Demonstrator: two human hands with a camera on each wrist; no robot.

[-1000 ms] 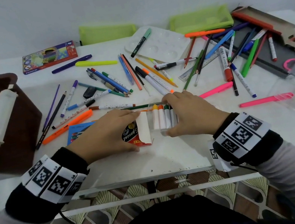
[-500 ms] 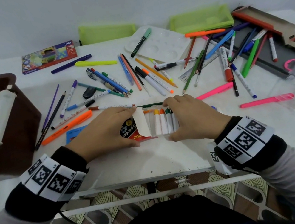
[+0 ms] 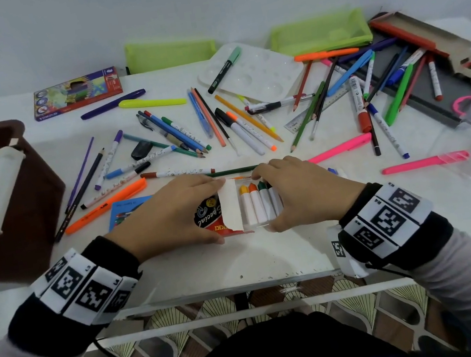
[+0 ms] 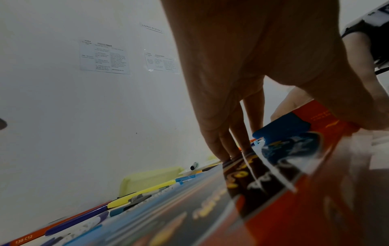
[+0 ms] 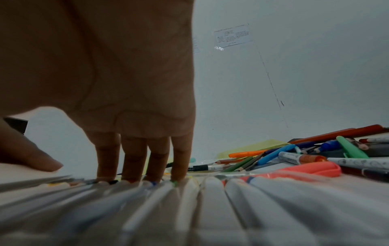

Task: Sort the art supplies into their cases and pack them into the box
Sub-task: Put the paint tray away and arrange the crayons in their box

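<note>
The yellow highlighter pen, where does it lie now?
In the head view the yellow highlighter pen lies on the far left part of the white table, just right of the dark purple pen and below the green mesh pouch.

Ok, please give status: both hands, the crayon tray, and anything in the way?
Left hand holds red box. Right hand holds crayon tray, part inside. White flap open; no block seen.
</note>
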